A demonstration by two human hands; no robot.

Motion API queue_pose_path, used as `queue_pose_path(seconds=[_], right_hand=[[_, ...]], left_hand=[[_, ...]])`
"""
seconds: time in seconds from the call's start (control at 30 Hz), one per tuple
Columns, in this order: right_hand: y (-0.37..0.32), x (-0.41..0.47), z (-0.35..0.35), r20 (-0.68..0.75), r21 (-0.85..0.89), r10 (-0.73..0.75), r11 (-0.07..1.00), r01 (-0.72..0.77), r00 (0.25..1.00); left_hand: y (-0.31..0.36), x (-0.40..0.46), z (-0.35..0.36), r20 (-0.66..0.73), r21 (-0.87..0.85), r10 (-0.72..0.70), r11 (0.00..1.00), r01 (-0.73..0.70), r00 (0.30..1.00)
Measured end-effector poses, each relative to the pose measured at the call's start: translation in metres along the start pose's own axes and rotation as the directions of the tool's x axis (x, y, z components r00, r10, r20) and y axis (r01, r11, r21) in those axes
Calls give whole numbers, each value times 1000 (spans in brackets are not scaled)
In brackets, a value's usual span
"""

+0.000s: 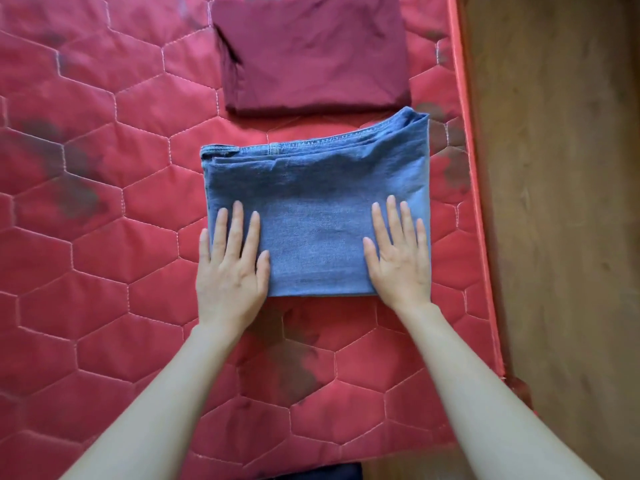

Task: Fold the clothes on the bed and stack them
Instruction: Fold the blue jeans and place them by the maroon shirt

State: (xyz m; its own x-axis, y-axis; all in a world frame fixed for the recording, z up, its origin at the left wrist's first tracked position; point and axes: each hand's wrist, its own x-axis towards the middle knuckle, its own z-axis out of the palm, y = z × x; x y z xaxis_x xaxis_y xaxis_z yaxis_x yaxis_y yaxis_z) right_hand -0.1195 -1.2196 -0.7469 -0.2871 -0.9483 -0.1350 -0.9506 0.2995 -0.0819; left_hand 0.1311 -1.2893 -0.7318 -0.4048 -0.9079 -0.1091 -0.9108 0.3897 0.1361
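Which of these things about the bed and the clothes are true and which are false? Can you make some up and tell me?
1. Both hands lie flat on the folded jeans. True: the left hand and the right hand press on it with straight fingers.
2. The jeans sit on top of the dark red cloth. False: they lie apart, with a strip of mattress between them.
3. The dark red cloth is folded. True.
4. The mattress is green. False: it is red with stitched six-sided shapes.
5. The left hand holds a hanger. False: it holds nothing.
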Motion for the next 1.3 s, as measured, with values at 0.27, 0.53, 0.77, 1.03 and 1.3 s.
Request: queue_pose_path(seconds=[0.27,0.53,0.77,1.03,1.3], right_hand=[[-15,26,-27,9,63,-53,997,52,999],[-30,97,-11,-15,-21,-375,927,375,927],[48,103,-17,40,6,-100,995,100,994],[-18,66,-52,-65,33,-177,983,179,982],[-171,-48,-66,-41,161,-596,789,594,802]], left_hand=[[41,26,-22,-27,66,152,987,-150,988],[67,91,5,23,113,97,989,-99,995],[6,77,-3,-40,37,-148,988,150,988],[-34,37,-31,37,-425,-583,726,541,811],[-81,-121,-52,80,-217,-484,845,489,871]])
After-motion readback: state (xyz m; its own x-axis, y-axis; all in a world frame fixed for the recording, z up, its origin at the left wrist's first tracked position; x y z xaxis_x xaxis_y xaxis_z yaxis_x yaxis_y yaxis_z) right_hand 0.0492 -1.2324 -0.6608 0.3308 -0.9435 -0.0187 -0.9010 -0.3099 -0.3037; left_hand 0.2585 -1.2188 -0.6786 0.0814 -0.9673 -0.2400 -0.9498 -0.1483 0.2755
